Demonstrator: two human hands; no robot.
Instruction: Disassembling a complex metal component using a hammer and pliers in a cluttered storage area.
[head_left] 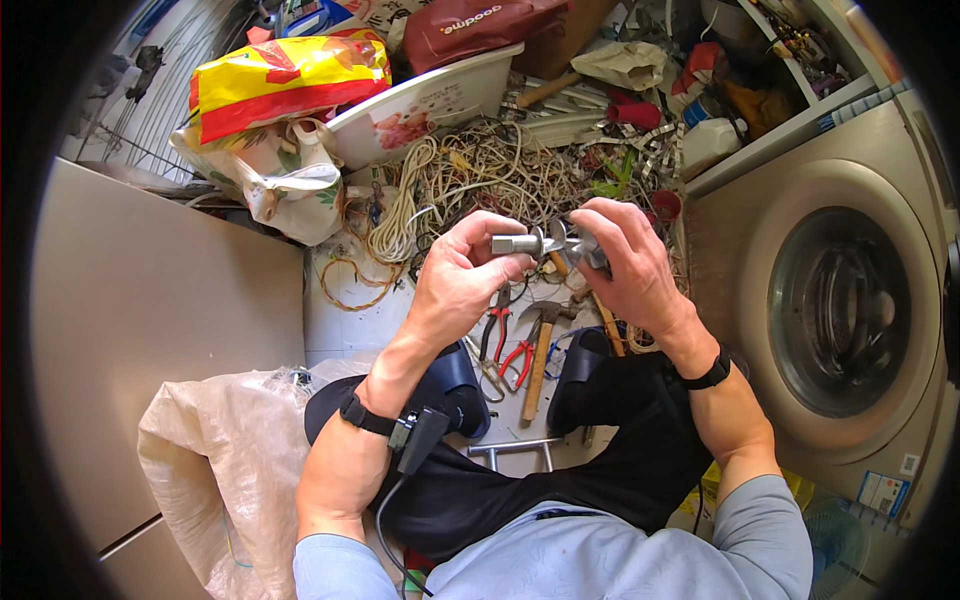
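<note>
Between my hands, above the floor, is a silvery metal fitting (518, 244) with a squared end at the left and several round flanges along it. My left hand (450, 280) pinches the squared end between thumb and fingers. Around the flanged right end, my right hand (636, 265) is closed, with its fingers hiding part of the metal. Whether this is one piece or two joined parts I cannot tell. Below my hands a claw hammer (539, 365) with a wooden handle lies on the floor. Red-handled pliers (497, 325) and a second red-handled tool (519, 362) lie beside it.
A heap of tangled wires (480, 185) spreads ahead, with a white tub (430, 105) and plastic bags (290, 85) behind. A front-loading washing machine (740, 290) stands at the right. A woven sack (230, 460) is at my left, and dark slippers (462, 390) are on my feet.
</note>
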